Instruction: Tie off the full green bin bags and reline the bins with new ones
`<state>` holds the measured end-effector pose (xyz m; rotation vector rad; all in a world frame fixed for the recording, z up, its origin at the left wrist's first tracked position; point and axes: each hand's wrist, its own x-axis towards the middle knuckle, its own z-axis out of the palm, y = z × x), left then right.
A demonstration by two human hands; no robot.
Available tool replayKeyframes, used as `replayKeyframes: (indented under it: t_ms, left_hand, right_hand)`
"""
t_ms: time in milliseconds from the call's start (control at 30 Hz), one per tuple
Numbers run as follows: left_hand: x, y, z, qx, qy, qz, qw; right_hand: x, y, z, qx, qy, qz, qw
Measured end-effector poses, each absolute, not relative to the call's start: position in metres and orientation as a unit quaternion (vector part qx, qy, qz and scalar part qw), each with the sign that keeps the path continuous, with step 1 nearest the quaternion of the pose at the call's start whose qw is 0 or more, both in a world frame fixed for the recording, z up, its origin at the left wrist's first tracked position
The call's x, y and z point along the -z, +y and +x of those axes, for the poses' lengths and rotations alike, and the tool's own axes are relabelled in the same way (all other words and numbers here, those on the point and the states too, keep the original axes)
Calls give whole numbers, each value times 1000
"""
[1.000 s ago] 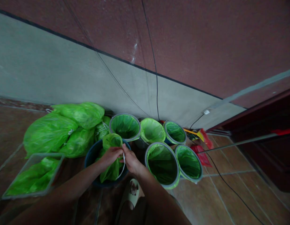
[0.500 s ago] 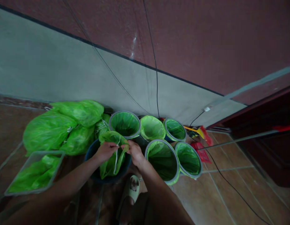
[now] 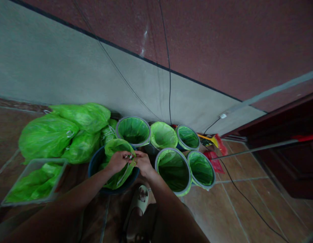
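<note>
If 12 o'clock = wall side & centre = the hands, a clear plastic tray (image 3: 58, 179) sits just below 9 on the tiled floor (image 3: 212, 216), w/ a loose grn bag (image 3: 34, 184) crumpled in it. Btwn 9 & 10, a heap of bulging grn sacks (image 3: 48, 136) lies near the wall (image 3: 70, 77), white cords showing on some.

Blue bin (image 3: 95, 163) stands nearest, right under the hands, mostly at 7–8. Left hand (image 3: 118, 161) has its fingertips pinched together at the edge of a grn liner (image 3: 118, 145), where a bit of white cord (image 3: 131, 157) shows; too small to tell if it grips plastic, cord or both. Liner's mouth gapes up toward 11, rest hangs down inside the blue bin. Right hand (image 3: 143, 163) comes in from approx 4, fingertips pinching the same edge just beside the left's.

A slipper (image 3: 142, 197) on one foot is btwn 5 & 6. Lined bins, all w/ grn plastic: grey-rimmed one (image 3: 133, 144) at 12, pale grn one (image 3: 163, 135) at 2, smaller grey-rimmed one at 2–3; two more in front row, btwn 3 & 4 (image 3: 171, 149) and approx 3. Farther out at 3: yellow-&-red brush (image 3: 221, 145), red dustpan (image 3: 215, 163), a long pole (image 3: 257, 152), dark door (image 3: 290, 175).
</note>
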<state>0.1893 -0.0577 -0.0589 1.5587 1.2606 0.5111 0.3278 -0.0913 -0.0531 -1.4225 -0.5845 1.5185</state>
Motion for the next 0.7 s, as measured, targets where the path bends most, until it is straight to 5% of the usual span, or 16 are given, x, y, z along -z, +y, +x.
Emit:
replayKeyframes:
  t_ms: [367,700]
  left_hand:
    - [60,-62,193,-181,484,686,512]
    - [1,-19,141,-111,543,712,431]
  right_hand:
    - [39,-87,344,-679,-204,-583,396]
    - [-22,-91,368,-284,-523,-740,314]
